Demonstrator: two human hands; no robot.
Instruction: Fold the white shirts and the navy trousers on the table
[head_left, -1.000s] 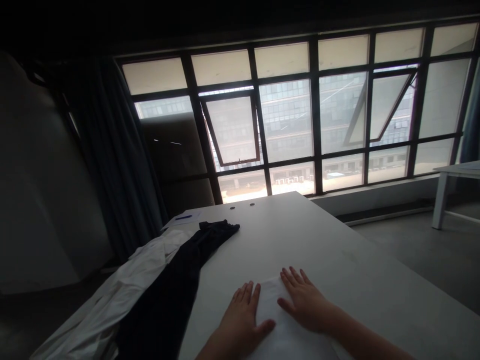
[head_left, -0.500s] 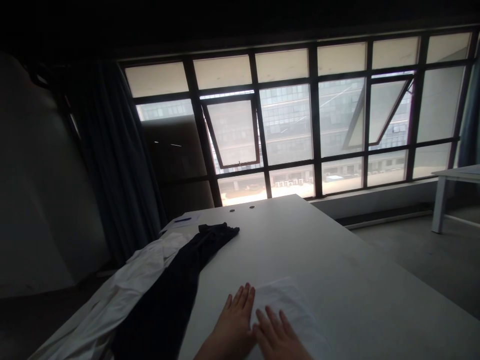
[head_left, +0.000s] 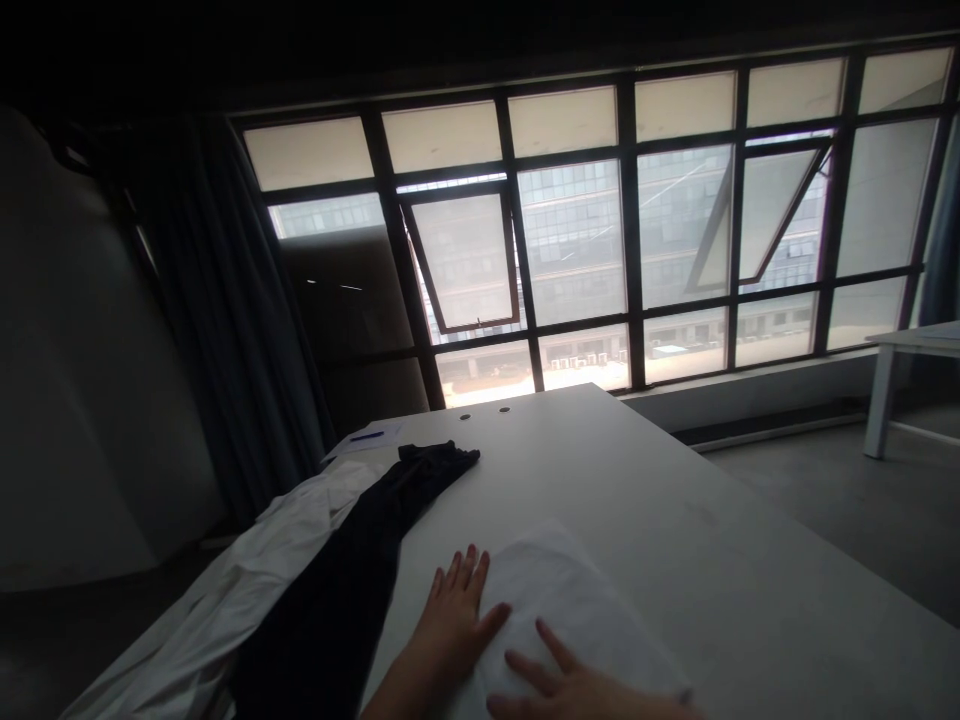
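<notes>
A folded white cloth [head_left: 570,610] lies on the white table [head_left: 675,520] in front of me. My left hand [head_left: 450,620] rests flat at the cloth's left edge, fingers stretched out and thumb on the fabric. My right hand [head_left: 559,685] lies flat on the near part of the cloth at the bottom of the view, fingers spread. Neither hand holds anything.
A dark garment [head_left: 352,580] lies over a white garment [head_left: 247,590] along the table's left side. A sheet of paper with a blue pen [head_left: 366,437] sits at the far left corner. Large windows [head_left: 585,240] face me; another white table [head_left: 911,375] stands far right.
My right hand has slid back toward me across the cloth. My left hand has shifted a little to the left. The cloth now shows more fully and looks thicker.
</notes>
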